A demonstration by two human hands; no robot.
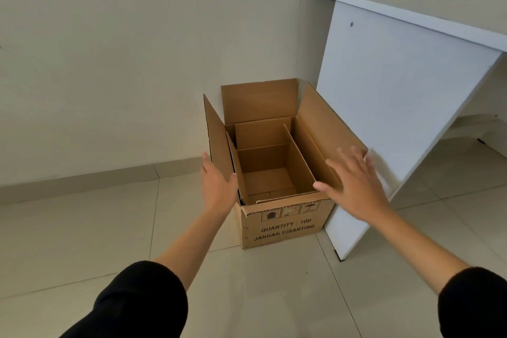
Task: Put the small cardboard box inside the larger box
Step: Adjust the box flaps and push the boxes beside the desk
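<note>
A pale plastered wall (109,63) meets a floor of large cream tiles (82,241) along a low skirting. To the right stands a white laminate desk (397,85), its side panel facing the camera and reaching the floor.

Against that panel sits the larger brown corrugated cardboard box (285,223), upright on the tiles, with its flaps raised and black print on its front face reading "QUANTITY : 100". Inside it rests the small brown cardboard box (267,162), also open-topped, its own flaps standing up within the bigger one's walls.

The left hand (218,186), black sleeve pushed up the forearm, lies flat against the left flap, fingers straight and gripping nothing. The right hand (356,186) hovers by the right flap, fingers spread wide, holding nothing.
</note>
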